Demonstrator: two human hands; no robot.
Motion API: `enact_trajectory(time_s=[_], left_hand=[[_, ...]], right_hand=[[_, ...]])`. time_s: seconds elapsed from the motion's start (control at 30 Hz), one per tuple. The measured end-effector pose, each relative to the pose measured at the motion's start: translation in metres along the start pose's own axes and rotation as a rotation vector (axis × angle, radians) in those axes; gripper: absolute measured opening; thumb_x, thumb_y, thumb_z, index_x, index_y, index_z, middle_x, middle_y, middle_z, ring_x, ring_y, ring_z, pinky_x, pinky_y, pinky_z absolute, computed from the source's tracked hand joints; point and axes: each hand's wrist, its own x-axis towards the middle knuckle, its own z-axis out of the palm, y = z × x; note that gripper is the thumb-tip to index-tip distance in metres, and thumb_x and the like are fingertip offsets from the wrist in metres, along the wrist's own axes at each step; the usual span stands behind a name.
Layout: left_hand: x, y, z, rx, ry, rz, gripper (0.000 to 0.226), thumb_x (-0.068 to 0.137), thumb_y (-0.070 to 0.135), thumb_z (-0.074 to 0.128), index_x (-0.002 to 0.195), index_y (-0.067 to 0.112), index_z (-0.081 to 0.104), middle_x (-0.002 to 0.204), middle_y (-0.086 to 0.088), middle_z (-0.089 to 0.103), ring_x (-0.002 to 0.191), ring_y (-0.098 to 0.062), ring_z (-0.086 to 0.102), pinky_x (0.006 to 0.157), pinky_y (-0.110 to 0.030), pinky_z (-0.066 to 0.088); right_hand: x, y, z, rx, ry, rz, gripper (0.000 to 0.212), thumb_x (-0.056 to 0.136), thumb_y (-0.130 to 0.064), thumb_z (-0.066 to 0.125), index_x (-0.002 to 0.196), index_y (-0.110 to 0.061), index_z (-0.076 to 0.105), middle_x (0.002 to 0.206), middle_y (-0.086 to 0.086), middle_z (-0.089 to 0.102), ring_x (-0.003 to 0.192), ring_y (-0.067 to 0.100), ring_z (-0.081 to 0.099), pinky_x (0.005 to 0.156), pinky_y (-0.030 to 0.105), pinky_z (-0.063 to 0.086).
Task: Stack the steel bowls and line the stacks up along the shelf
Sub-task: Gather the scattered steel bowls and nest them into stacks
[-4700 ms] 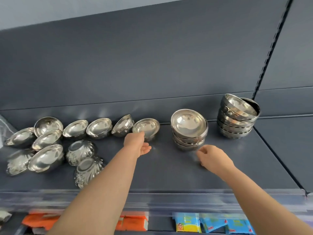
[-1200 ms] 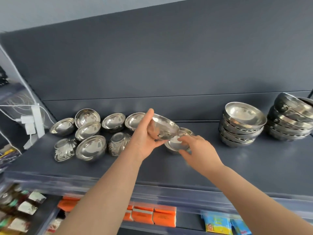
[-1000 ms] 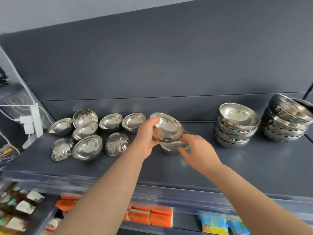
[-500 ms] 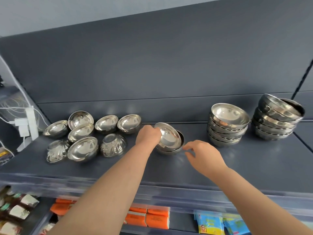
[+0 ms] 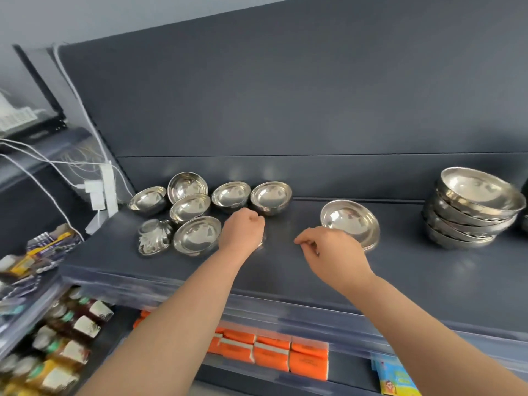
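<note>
Head view: left hand point(image 5: 243, 228) closes over a hidden bowl; right hand point(image 5: 333, 252) half-curled, empty — orange packets point(image 5: 270, 352) carry no readable writing.

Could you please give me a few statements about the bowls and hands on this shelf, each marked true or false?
1. The right hand rests in front of a short new stack of bowls. True.
2. The tall stack stands at the left end of the shelf. False: it stands far right; the loose bowls are at the left.
3. The left hand is held high above the shelf. False: it is down among the loose bowls.
4. The fluted bowl lies at the front left of the loose group. True.
5. Orange packets sit on the shelf below. True.
</note>
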Motion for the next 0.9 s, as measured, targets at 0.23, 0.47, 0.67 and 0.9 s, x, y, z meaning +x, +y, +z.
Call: enact_trajectory(time_s=[0.23,0.47,0.67,0.9], left_hand=[[0.026,-0.082,-0.063,0.354,0.182,0.001,0.035,0.094,0.025,0.051,0.127,0.021,0.061,0.129,-0.006,0.058,0.121,-0.030,0.046,0.084,-0.040,0.047],[0.047,-0.138,-0.083,0.459,0.034,-0.017,0.044,0.095,0.037,0.051,0.133,0.017,0.049,0.141,-0.008,0.042,0.126,-0.035,0.041,0.095,-0.046,0.043],[0.055,-0.149,-0.075,0.427,-0.085,0.099,0.041,0.095,0.036,0.051,0.129,0.013,0.049,0.132,-0.007,0.048,0.119,-0.031,0.048,0.089,-0.042,0.045],[0.070,-0.140,-0.060,0.397,-0.180,0.220,0.048,0.097,0.039,0.047,0.140,0.017,0.043,0.139,-0.003,0.041,0.122,-0.030,0.042,0.089,-0.041,0.043]], right_hand=[[0.040,-0.050,0.055,-0.013,-0.101,-0.039,0.042,0.093,-0.022,0.053,0.135,-0.027,0.051,0.137,-0.006,0.049,0.124,0.018,0.046,0.090,0.035,0.049],[0.079,-0.087,0.097,-0.086,-0.214,-0.001,0.066,0.089,-0.034,0.064,0.146,-0.028,0.032,0.160,0.008,0.013,0.145,0.029,0.018,0.110,0.042,0.031],[0.091,-0.088,0.120,-0.158,-0.242,0.089,0.086,0.078,-0.040,0.074,0.149,-0.033,0.026,0.162,0.005,0.007,0.148,0.031,0.012,0.113,0.044,0.031],[0.075,-0.075,0.114,-0.092,0.039,0.222,0.076,0.066,-0.048,0.077,0.135,-0.035,0.046,0.144,-0.002,0.041,0.125,0.028,0.039,0.100,0.036,0.043]])
